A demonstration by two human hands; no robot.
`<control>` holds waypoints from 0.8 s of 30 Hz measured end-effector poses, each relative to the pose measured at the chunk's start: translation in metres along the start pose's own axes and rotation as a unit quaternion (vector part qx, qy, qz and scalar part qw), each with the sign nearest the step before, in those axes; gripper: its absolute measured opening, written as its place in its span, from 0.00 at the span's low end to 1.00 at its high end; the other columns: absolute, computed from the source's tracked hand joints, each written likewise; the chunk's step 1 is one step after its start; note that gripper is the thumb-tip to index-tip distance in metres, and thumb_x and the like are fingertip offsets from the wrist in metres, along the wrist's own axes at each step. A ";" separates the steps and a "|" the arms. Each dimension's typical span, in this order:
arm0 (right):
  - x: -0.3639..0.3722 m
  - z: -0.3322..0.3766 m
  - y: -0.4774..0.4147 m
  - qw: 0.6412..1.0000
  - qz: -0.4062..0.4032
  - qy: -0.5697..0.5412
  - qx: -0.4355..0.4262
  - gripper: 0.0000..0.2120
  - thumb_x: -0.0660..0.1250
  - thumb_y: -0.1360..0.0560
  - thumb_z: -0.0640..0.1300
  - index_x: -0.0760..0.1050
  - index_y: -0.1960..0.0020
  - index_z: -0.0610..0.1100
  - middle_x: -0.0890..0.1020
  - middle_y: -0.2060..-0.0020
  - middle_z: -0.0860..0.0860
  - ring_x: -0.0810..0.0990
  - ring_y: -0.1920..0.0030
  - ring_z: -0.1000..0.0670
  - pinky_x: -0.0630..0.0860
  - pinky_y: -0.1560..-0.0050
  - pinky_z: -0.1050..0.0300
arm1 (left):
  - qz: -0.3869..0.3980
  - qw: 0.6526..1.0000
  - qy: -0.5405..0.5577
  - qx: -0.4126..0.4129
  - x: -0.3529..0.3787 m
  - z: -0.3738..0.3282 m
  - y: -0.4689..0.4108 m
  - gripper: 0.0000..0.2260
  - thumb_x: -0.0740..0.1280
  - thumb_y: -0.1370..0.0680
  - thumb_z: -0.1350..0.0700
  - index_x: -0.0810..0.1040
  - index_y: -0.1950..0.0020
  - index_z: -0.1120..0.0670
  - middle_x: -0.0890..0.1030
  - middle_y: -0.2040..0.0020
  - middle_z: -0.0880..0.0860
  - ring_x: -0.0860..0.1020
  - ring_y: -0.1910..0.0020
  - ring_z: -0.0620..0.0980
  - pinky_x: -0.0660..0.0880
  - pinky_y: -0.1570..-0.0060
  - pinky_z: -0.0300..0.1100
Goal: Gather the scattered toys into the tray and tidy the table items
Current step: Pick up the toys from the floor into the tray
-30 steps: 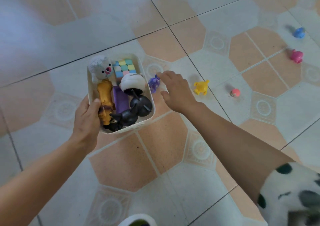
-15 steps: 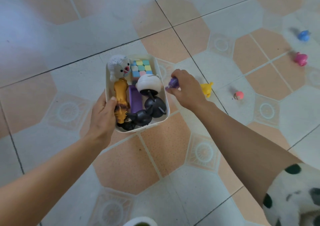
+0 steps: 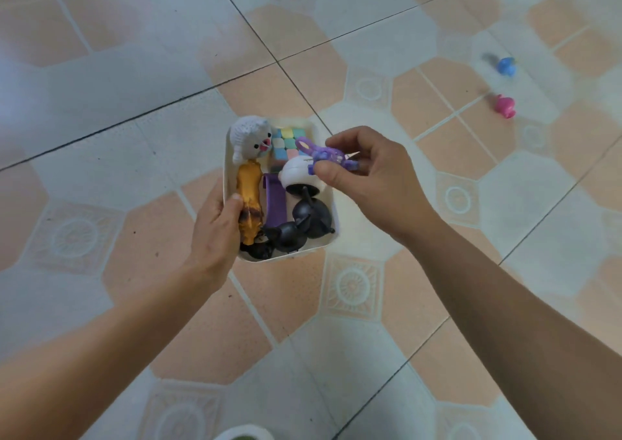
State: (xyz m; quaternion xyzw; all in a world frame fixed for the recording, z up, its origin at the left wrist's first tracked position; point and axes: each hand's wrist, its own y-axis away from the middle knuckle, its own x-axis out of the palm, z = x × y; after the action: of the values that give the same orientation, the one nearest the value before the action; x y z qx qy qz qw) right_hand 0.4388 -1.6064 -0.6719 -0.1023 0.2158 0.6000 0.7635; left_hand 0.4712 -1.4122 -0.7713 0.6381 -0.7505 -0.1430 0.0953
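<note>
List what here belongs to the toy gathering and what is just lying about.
Job: tray in left hand; purple toy pinched in right hand; blue toy and pink toy on the floor, not yet gathered.
Lying about: white-rimmed object at the bottom edge, cut off.

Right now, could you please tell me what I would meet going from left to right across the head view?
Left hand gripping the tray → orange toy → purple long-eared toy → right hand → pink toy.
</note>
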 end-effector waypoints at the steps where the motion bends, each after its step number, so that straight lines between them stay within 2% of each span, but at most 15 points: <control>1: 0.001 0.001 0.006 1.000 0.007 0.006 0.004 0.13 0.75 0.31 0.50 0.78 0.50 0.48 0.83 0.58 0.53 0.82 0.62 0.49 0.80 0.60 0.59 | 0.001 1.000 -0.001 0.004 0.005 -0.001 0.002 0.13 0.56 0.19 0.55 0.76 0.52 0.39 0.79 0.61 0.44 0.78 0.63 0.38 0.75 0.66 0.30; 4: 0.008 0.000 0.018 0.999 0.016 0.044 -0.007 0.12 0.75 0.31 0.50 0.77 0.53 0.47 0.80 0.64 0.58 0.76 0.68 0.60 0.73 0.66 0.68 | 0.015 1.000 0.002 0.009 0.016 -0.003 0.006 0.12 0.55 0.19 0.56 0.76 0.44 0.45 0.80 0.56 0.49 0.79 0.59 0.42 0.76 0.63 0.33; 6: 0.010 -0.002 0.024 0.996 0.021 0.084 -0.024 0.11 0.74 0.30 0.49 0.76 0.54 0.46 0.78 0.63 0.60 0.75 0.64 0.64 0.72 0.63 0.70 | 0.026 1.000 0.007 0.012 0.021 -0.005 0.009 0.12 0.55 0.19 0.56 0.75 0.39 0.48 0.80 0.55 0.48 0.80 0.60 0.40 0.76 0.64 0.31; 9: 0.013 -0.005 0.029 0.984 0.023 0.169 -0.050 0.12 0.73 0.31 0.52 0.76 0.55 0.46 0.82 0.57 0.51 0.76 0.58 0.58 0.76 0.58 0.55 | 0.040 0.999 -0.002 0.024 0.027 -0.008 0.014 0.13 0.55 0.18 0.56 0.73 0.38 0.48 0.80 0.54 0.47 0.81 0.59 0.37 0.75 0.66 0.29; 10: 0.013 -0.007 0.030 0.978 0.019 0.199 -0.058 0.13 0.73 0.31 0.53 0.76 0.56 0.46 0.81 0.57 0.50 0.76 0.57 0.54 0.75 0.58 0.53 | 0.042 0.999 -0.007 0.025 0.029 -0.008 0.015 0.13 0.55 0.18 0.56 0.73 0.37 0.49 0.80 0.54 0.47 0.81 0.57 0.39 0.76 0.65 0.30; 12: 0.013 -0.010 0.031 0.964 0.017 0.251 -0.083 0.14 0.73 0.32 0.56 0.77 0.56 0.45 0.79 0.59 0.50 0.74 0.56 0.51 0.72 0.57 0.55 | 0.046 0.999 -0.012 0.022 0.032 -0.008 0.015 0.14 0.55 0.19 0.57 0.73 0.35 0.51 0.80 0.52 0.48 0.81 0.54 0.43 0.76 0.62 0.33; 15: 0.015 -0.017 0.035 0.940 0.035 0.315 -0.130 0.16 0.71 0.30 0.55 0.80 0.51 0.44 0.77 0.53 0.49 0.70 0.50 0.49 0.66 0.52 0.58 | 0.051 0.998 -0.012 0.020 0.037 -0.007 0.018 0.13 0.54 0.18 0.56 0.73 0.36 0.52 0.80 0.53 0.48 0.80 0.55 0.43 0.76 0.62 0.32; 18: 0.013 -0.024 0.037 0.914 0.048 0.375 -0.145 0.16 0.66 0.26 0.55 0.81 0.47 0.44 0.77 0.51 0.48 0.70 0.48 0.47 0.68 0.49 0.52 | 0.054 0.998 -0.015 0.028 0.041 -0.007 0.019 0.12 0.55 0.18 0.56 0.74 0.39 0.51 0.79 0.55 0.48 0.79 0.59 0.40 0.75 0.64 0.30; 20: 0.011 -0.028 0.039 0.901 0.064 0.404 -0.142 0.16 0.61 0.23 0.56 0.80 0.46 0.46 0.78 0.51 0.49 0.70 0.47 0.46 0.68 0.48 0.49 | 0.058 0.998 -0.016 0.028 0.043 -0.007 0.018 0.13 0.55 0.19 0.57 0.75 0.38 0.51 0.80 0.54 0.49 0.80 0.58 0.40 0.76 0.61 0.33; 22: 0.007 -0.030 0.042 0.905 0.067 0.392 -0.152 0.15 0.60 0.21 0.54 0.80 0.47 0.46 0.79 0.52 0.49 0.70 0.49 0.46 0.67 0.50 0.49 | 0.056 0.998 -0.021 0.025 0.043 -0.005 0.016 0.12 0.55 0.19 0.56 0.74 0.38 0.50 0.80 0.53 0.49 0.80 0.56 0.42 0.76 0.59 0.36; 24: 0.002 -0.031 0.042 0.926 0.037 0.339 -0.162 0.13 0.61 0.22 0.50 0.81 0.49 0.44 0.79 0.56 0.48 0.71 0.52 0.46 0.67 0.53 0.51 | 0.053 0.998 -0.014 0.015 0.042 -0.001 0.014 0.12 0.55 0.18 0.55 0.74 0.39 0.49 0.80 0.52 0.50 0.80 0.55 0.42 0.77 0.59 0.36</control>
State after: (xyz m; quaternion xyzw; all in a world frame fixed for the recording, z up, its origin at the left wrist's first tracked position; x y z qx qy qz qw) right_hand 0.3920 -1.6064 -0.6958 -0.4138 0.3653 0.5839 0.5953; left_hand 0.4519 -1.4514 -0.7676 0.5970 -0.7864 -0.1354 0.0828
